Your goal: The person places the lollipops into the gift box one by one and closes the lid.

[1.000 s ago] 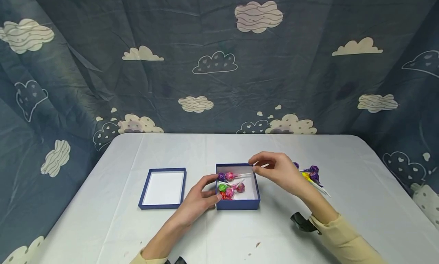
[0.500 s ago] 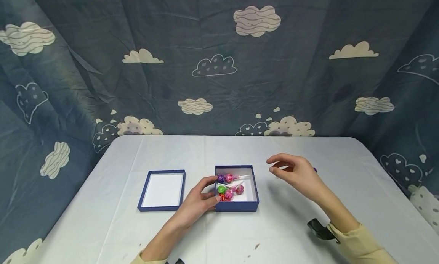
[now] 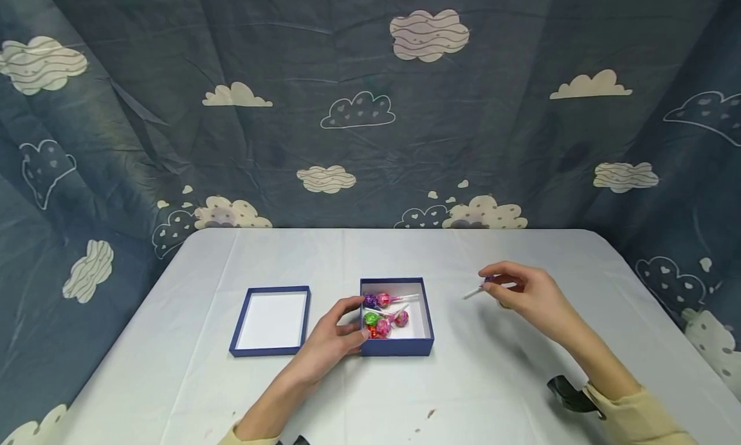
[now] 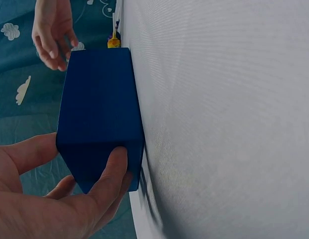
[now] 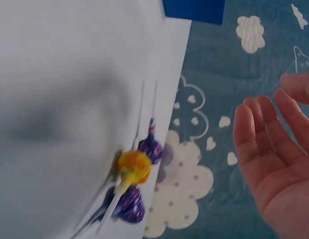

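My left hand (image 3: 330, 339) grips the left side of a blue box (image 3: 399, 347), thumb at the near corner and fingers farther back. The left wrist view shows the fingers on the outer wall of the box (image 4: 102, 99). Several wrapped lollipops lie inside, among them a green lollipop (image 3: 371, 319) and a pink lollipop (image 3: 384, 326). My right hand (image 3: 532, 297) hovers over the lollipops on the right, loosely bent and holding nothing. Beneath it in the right wrist view lie a yellow lollipop (image 5: 133, 167) and purple lollipops (image 5: 150, 150); the head view mostly hides them.
Left of the box lies its blue-rimmed lid (image 3: 272, 319), white inside facing up. A white cloth (image 3: 347, 252) covers the table. Behind hangs a dark curtain (image 3: 278, 143) with cloud prints. A black strap (image 3: 570, 393) sits at my right wrist.
My right hand has moved from the box's far right corner rightward to above the lollipops on the table. The left hand stays on the box.
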`<control>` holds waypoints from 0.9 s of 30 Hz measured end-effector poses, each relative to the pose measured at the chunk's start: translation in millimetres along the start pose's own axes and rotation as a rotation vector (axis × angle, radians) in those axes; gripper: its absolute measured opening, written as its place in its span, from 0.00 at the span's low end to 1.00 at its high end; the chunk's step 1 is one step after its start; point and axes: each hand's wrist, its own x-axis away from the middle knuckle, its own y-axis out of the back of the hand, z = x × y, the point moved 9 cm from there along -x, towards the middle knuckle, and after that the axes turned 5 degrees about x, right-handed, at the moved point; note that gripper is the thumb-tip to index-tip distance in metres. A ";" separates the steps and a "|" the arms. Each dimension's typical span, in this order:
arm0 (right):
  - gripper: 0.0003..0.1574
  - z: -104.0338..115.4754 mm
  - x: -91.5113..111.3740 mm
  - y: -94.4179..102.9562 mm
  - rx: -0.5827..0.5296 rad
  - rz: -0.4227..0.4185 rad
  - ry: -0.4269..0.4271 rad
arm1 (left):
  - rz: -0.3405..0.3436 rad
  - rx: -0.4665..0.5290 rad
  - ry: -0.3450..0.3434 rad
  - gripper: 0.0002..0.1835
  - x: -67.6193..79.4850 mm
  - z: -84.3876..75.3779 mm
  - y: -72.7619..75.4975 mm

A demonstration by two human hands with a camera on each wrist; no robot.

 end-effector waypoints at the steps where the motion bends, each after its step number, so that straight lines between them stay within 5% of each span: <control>1: 0.14 -3.4 0.4 1.1 0.004 0.003 -0.011 | 0.001 0.000 0.000 0.33 -0.1 -0.2 0.0; 13: 0.16 -41.0 7.8 13.8 0.185 -0.002 -0.100 | -0.002 -0.003 -0.008 0.33 0.7 -1.4 0.0; 27: 0.14 -70.7 11.5 4.3 0.237 0.036 -0.153 | -0.009 -0.002 0.003 0.33 0.0 1.0 0.1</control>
